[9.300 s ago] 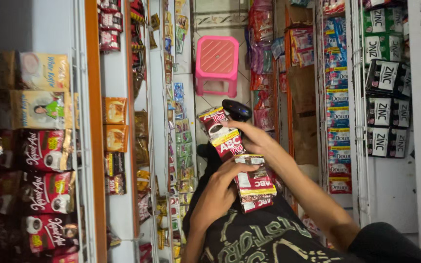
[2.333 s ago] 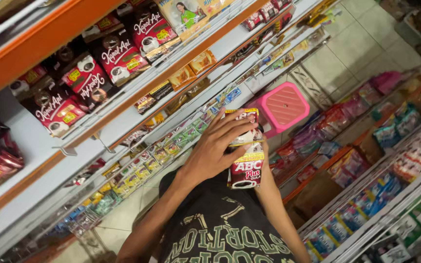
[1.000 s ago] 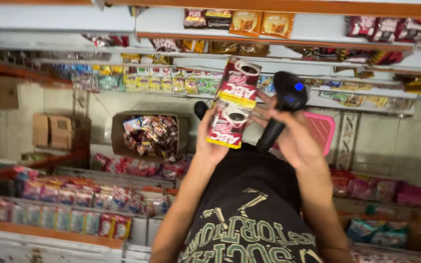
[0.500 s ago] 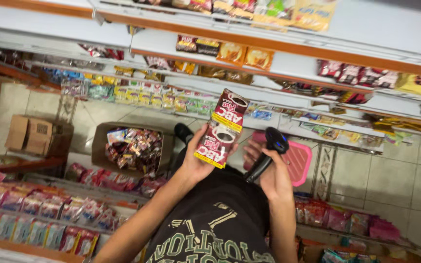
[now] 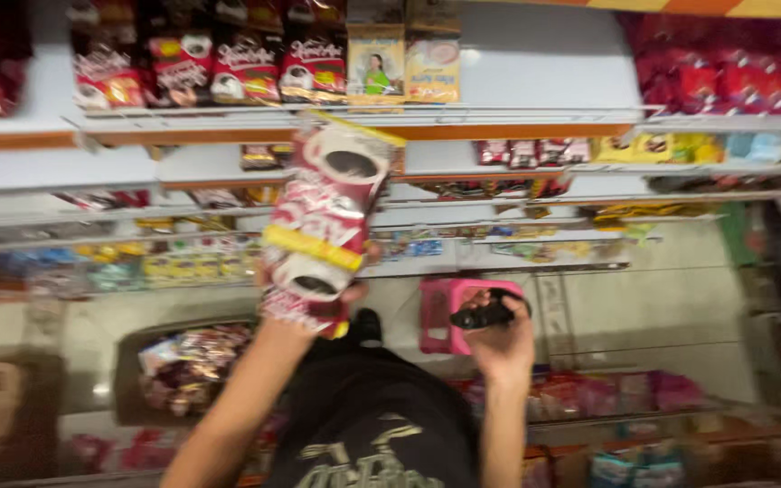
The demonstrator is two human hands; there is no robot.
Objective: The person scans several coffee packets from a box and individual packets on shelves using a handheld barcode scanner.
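A person's left hand (image 5: 314, 316) is gripping a tall stack of red-and-white coffee sachet packs (image 5: 323, 226), long axis pointing toward twelve o'clock at the shelves, while the right hand (image 5: 499, 339) at three o'clock is clutching a small black handheld device (image 5: 483, 314).

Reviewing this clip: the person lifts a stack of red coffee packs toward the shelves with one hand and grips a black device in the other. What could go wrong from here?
1. The left hand grips the tall coffee packs only at the bottom end; the top ones may slide off.
2. The right hand is busy with the black device, so it likely cannot steady them.
3. The raised packs could knock the wire shelf edge.
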